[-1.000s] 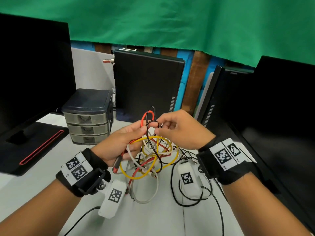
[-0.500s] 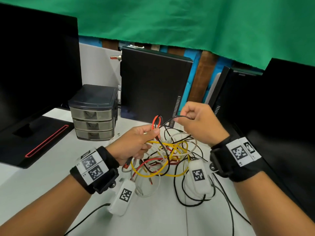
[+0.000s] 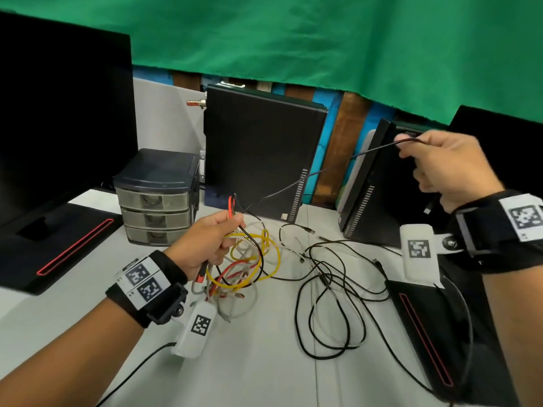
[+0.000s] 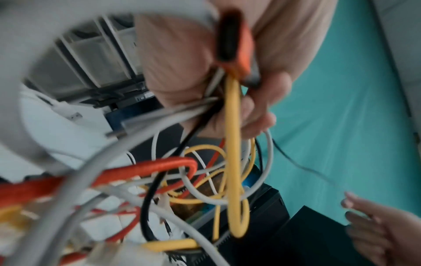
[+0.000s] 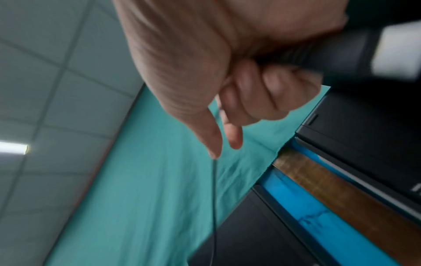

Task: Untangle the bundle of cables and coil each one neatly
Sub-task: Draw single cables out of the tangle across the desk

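Note:
My left hand [image 3: 211, 239] grips the cable bundle [image 3: 244, 262] of yellow, red, grey and black cables just above the table. Up close, its fingers [image 4: 250, 111] curl round a yellow cable [image 4: 232, 162] and an orange plug [image 4: 237, 45]. My right hand [image 3: 435, 163] is raised at the right and pinches a thin black cable [image 3: 323, 171], which runs taut down to the bundle. In the right wrist view that black cable [image 5: 214, 207] comes out between thumb and forefinger [image 5: 212, 140]. More black cable [image 3: 332, 295] lies in loose loops on the table.
A small drawer unit [image 3: 155, 201] stands left of the bundle on the white table [image 3: 264, 371]. A black computer case [image 3: 261, 154] stands behind, another case [image 3: 370, 186] at the right. Monitor bases [image 3: 58, 239] [image 3: 432, 333] lie at both sides. A green cloth [image 3: 293, 39] hangs behind.
My right hand has moved up and far to the right, drawing the black cable out of the bundle until it is taut. My left hand still holds the bundle in about the same place.

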{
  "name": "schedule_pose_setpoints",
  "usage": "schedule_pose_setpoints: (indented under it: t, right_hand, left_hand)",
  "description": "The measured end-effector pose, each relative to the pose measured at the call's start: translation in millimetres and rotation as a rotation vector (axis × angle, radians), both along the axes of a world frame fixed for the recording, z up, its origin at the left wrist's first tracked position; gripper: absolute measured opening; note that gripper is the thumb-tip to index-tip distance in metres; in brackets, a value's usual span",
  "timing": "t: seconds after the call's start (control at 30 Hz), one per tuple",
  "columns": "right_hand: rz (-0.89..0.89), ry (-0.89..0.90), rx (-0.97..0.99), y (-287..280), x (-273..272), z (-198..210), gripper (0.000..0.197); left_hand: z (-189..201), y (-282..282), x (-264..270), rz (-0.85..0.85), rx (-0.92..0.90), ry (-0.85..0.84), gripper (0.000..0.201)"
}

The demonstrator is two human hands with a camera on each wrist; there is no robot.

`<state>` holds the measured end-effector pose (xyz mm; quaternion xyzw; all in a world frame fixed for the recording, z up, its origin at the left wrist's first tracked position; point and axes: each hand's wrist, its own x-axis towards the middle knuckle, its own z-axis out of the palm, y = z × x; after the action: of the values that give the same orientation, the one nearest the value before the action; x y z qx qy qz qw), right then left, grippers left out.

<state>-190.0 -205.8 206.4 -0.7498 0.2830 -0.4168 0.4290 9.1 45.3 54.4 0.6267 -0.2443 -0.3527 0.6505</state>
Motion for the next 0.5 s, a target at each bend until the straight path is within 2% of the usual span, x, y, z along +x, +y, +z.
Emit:
schedule_pose_setpoints:
  t: [0.1, 0.23, 0.27, 0.4, 0.5]
  right_hand:
    - [0.017, 0.213, -0.130, 2, 0, -18, 0.024]
    - [-0.010, 0.495, -0.223, 18, 14, -59, 0.045]
    - [0.007, 0.496, -0.236, 26, 17, -70, 0.042]
    - [0.148, 0.417, -0.186, 62, 27, -117, 0.009]
    - [0.266, 0.523, -0.020, 75, 30, -150, 0.021]
  left_hand:
    - [-1, -4, -1, 0.009, -0.098, 0.085, 0.023]
    - [2, -6, -8, -0.008, -0.187, 0.217, 0.023]
    - [2, -5, -8, -0.014, -0.204, 0.250, 0.023]
    - [4, -3, -2, -0.066, -0.334, 0.463, 0.018]
    - [4, -1, 2, -0.102, -0.416, 0.618, 0.015]
